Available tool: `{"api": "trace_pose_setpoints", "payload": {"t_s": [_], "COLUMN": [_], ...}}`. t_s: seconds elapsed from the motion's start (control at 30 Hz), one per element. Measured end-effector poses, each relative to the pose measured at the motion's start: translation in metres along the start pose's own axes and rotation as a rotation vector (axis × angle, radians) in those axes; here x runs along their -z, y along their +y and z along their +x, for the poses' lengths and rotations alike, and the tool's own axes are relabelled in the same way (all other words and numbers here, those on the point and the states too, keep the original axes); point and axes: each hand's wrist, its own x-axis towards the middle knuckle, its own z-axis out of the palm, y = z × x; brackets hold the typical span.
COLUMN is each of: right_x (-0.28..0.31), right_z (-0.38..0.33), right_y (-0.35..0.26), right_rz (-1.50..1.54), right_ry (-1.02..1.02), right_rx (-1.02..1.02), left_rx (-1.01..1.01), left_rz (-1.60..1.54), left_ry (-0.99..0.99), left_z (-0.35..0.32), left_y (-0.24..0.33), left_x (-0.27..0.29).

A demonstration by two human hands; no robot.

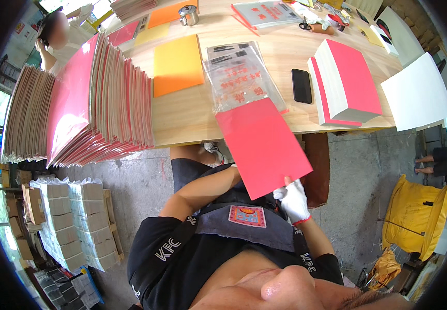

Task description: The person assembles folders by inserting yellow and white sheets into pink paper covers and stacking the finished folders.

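Note:
A pink-red paper sheet or thin stack [263, 147] slants from the table edge toward my body. My right hand [292, 201], in a white glove with a bare thumb tip showing, pinches its near corner. My left forearm [202, 190] reaches under the sheet, which hides that hand and its fingers. At the far end the sheet meets clear printed plastic bags [236, 72] lying on the table; whether it is inside one I cannot tell. An orange-yellow sheet [178, 64] lies left of the bags.
Tall stacks of bagged pink packs [99, 98] fill the table's left. On the right are a black phone [301, 86], a thick pink-topped paper block [350, 77] and a white sheet [417, 93]. A metal cup [187, 16] stands farther back. A person [55, 36] is at far left.

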Motion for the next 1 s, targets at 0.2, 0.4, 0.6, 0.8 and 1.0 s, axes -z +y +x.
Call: {"api": "trace_pose_setpoints", "payload": {"t_s": [0.2, 0.4, 0.6, 0.8, 1.0], "right_x": [-0.024, -0.017, -0.024, -0.038, -0.080], "right_z": [-0.001, 0.001, 0.072, 0.115, 0.083], "right_y": [0.030, 0.043, 0.048, 0.037, 0.004], "right_rz": [-0.251, -0.160, 0.243, 0.152, -0.997], "right_ry": [-0.043, 0.018, -0.327, -0.201, -0.348], "right_rx": [0.079, 0.041, 0.079, -0.057, 0.092], "left_rx": [0.001, 0.009, -0.142, 0.089, 0.000], "left_rz": [0.053, 0.077, -0.019, 0.094, 0.411], "left_ry": [0.010, -0.016, 0.020, 0.001, 0.285], "left_z": [-0.015, -0.013, -0.028, -0.025, -0.106], "left_y": [0.004, -0.019, -0.037, -0.010, 0.086], "left_x": [0.031, 0.043, 0.055, 0.084, 0.061]}}
